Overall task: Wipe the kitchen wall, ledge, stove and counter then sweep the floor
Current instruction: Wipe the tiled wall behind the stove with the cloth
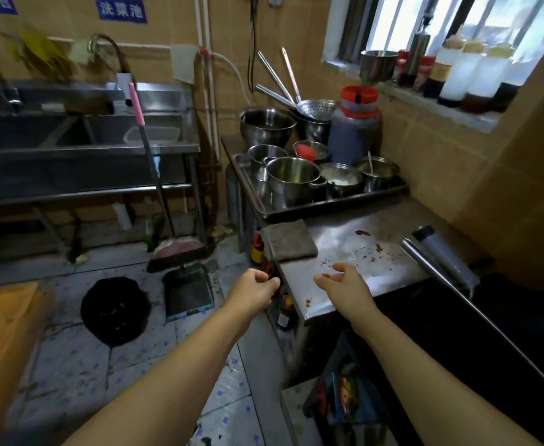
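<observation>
A grey folded cloth (288,241) lies on the steel counter (364,252), at its near left corner. Crumbs and a dark red stain (362,233) dot the counter. My left hand (256,286) hovers just off the counter's left edge with fingers curled and nothing in them. Over the counter's front edge, my right hand (340,281) has its fingers loosely bent and holds nothing. A pink-handled broom (155,162) leans against the sink stand, its head by a dark dustpan (188,291) on the tiled floor (80,365). The tan tiled wall (457,162) rises on the right.
A tray (309,207) of steel pots sits at the back of the counter. Bottles line the window ledge (451,107). A steel double sink (80,136) stands at left. A black round thing (114,310) lies on the floor. The dark stove (457,333) is at lower right.
</observation>
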`<state>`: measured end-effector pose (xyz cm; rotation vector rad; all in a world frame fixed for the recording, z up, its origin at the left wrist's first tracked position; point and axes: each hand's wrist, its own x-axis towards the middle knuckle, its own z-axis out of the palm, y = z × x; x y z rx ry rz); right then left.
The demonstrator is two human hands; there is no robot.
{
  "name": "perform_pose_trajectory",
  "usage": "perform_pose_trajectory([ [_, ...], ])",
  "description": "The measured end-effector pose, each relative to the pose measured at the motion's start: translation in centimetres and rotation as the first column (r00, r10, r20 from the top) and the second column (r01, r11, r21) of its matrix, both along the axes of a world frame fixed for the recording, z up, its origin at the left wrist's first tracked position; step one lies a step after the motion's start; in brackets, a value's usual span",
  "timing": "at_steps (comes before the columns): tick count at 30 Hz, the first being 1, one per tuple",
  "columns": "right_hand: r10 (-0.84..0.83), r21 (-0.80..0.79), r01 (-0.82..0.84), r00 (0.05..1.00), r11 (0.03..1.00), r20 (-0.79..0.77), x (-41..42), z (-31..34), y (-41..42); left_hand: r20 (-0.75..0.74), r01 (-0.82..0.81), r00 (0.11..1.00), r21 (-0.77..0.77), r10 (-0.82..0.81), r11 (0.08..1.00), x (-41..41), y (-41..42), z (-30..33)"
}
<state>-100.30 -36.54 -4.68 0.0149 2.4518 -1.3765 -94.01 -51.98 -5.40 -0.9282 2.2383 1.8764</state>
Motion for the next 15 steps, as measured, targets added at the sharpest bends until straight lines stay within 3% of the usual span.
perform_pose_trajectory([
  [8, -0.065, 0.085, 0.064, 0.998, 0.994, 0.005, -10.3, -5.0, -6.2, 0.056, 0.058, 0.997, -0.058, -0.055, 0.997, -11.8, -5.8, -6.0],
  [15, -0.108, 0.193, 0.119, 0.992, 0.974, -0.069, -17.8, -10.0, -8.1, 0.113, 0.009, 0.994, -0.11, 0.004, 0.994, -19.2, -7.4, -10.6],
])
